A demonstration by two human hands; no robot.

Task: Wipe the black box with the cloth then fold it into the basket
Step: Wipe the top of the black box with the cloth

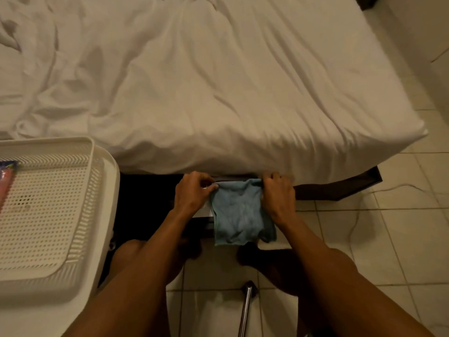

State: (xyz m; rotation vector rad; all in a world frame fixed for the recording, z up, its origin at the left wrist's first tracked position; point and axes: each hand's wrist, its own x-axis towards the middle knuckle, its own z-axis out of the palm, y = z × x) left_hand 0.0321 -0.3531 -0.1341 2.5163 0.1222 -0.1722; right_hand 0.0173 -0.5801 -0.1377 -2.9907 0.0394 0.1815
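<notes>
Forearms nearest camera. Blue cloth (239, 216) held hanging by top corners below bed (218, 81) edge: left hand (194, 192) pinched shut on one corner, right hand (278, 195) closed on other. Black box (145, 203) dark, partly hidden behind. Basket (48, 210) well left. Fold judged underway; corners should be matched, edges kept level before basket drop.

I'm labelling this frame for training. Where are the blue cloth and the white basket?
blue cloth (239, 215): head view, middle of the hanging fabric.
white basket (48, 205): head view, bare perforated floor.
</notes>
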